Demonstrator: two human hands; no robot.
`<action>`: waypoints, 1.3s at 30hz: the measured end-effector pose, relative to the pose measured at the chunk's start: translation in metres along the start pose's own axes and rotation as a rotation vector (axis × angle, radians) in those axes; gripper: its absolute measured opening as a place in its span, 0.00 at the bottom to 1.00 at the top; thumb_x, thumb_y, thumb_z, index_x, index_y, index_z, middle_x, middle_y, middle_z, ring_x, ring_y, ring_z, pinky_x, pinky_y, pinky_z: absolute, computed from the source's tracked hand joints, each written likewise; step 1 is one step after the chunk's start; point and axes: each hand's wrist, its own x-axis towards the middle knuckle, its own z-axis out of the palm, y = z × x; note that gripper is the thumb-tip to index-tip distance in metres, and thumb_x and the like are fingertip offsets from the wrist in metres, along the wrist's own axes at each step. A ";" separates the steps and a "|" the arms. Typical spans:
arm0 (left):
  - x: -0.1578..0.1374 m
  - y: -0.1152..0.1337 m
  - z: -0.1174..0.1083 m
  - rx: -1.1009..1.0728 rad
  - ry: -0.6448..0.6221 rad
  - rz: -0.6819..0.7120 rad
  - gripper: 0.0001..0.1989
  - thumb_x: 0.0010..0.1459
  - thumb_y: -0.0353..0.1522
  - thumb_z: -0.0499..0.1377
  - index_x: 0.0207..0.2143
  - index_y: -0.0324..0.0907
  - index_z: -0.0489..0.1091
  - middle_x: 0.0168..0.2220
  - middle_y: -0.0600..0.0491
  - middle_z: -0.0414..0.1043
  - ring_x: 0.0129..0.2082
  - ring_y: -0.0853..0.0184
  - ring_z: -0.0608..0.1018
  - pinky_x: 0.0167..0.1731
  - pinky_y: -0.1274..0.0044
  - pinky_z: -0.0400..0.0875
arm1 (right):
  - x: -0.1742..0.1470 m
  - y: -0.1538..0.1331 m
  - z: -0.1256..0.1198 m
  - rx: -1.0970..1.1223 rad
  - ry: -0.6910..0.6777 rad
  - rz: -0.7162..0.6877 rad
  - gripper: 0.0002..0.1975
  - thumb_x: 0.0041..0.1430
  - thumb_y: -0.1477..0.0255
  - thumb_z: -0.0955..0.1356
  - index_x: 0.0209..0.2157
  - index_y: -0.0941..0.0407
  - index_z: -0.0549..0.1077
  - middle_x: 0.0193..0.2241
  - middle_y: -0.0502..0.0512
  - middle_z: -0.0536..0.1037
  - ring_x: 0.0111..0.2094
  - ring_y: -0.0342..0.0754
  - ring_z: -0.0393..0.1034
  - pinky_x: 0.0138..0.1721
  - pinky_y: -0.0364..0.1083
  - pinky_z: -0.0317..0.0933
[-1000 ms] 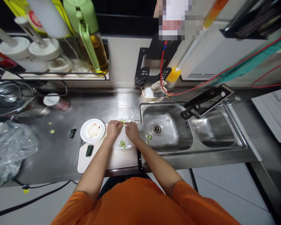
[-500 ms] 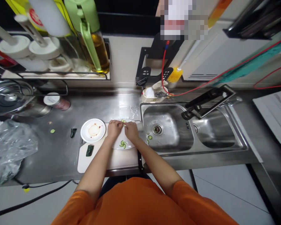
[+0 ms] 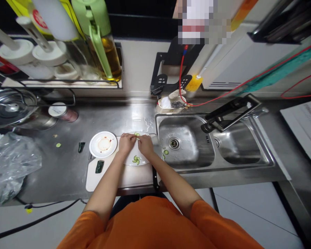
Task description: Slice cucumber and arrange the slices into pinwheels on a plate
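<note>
Over the far part of a white oval plate [image 3: 129, 162], my left hand [image 3: 126, 142] and my right hand [image 3: 145, 144] meet with fingertips pinched together. A small pale green cucumber slice [image 3: 137, 138] shows between them, partly hidden by the fingers. Just beyond the fingertips lie more cucumber slices [image 3: 137, 134] at the plate's far rim. On its near side, several slices form a pinwheel [image 3: 136, 159]. The plate rests on a white cutting board [image 3: 93, 184], which also carries a dark green cucumber chunk [image 3: 99, 166] left of my left forearm.
A round plate with red specks [image 3: 92, 145] stands left of my hands. On the right lies a knife with a black handle [image 3: 155, 178], beside cucumber slices [image 3: 166, 152] at the double sink's edge [image 3: 186, 169]. Another cucumber piece [image 3: 81, 147] and a plastic bag [image 3: 15, 162] are farther left.
</note>
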 end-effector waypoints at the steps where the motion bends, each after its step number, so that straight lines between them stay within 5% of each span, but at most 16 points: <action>1: 0.000 0.000 0.000 -0.001 0.002 0.008 0.10 0.53 0.31 0.56 0.32 0.43 0.77 0.34 0.51 0.78 0.36 0.65 0.75 0.46 0.72 0.66 | 0.000 0.000 0.000 0.001 0.002 -0.001 0.17 0.59 0.78 0.60 0.48 0.58 0.72 0.40 0.60 0.72 0.44 0.52 0.60 0.49 0.48 0.51; 21: -0.007 0.009 -0.019 0.024 0.066 -0.040 0.09 0.53 0.33 0.57 0.32 0.42 0.77 0.35 0.50 0.77 0.37 0.62 0.74 0.45 0.72 0.65 | -0.009 -0.005 -0.013 0.014 0.027 -0.040 0.17 0.59 0.78 0.60 0.47 0.59 0.72 0.40 0.59 0.73 0.45 0.51 0.62 0.52 0.49 0.50; 31: -0.049 -0.043 -0.078 0.213 0.266 -0.501 0.14 0.51 0.37 0.55 0.34 0.40 0.77 0.35 0.46 0.77 0.38 0.58 0.74 0.43 0.71 0.65 | -0.045 -0.014 -0.011 0.057 -0.027 -0.082 0.14 0.59 0.79 0.61 0.43 0.61 0.74 0.38 0.59 0.73 0.43 0.50 0.62 0.51 0.49 0.51; 39: -0.045 -0.056 -0.070 0.237 0.177 -0.555 0.17 0.50 0.39 0.54 0.36 0.41 0.77 0.35 0.46 0.76 0.38 0.58 0.74 0.43 0.71 0.65 | -0.066 -0.015 -0.002 0.058 -0.047 -0.188 0.12 0.57 0.80 0.62 0.39 0.60 0.75 0.35 0.57 0.73 0.40 0.50 0.62 0.48 0.50 0.54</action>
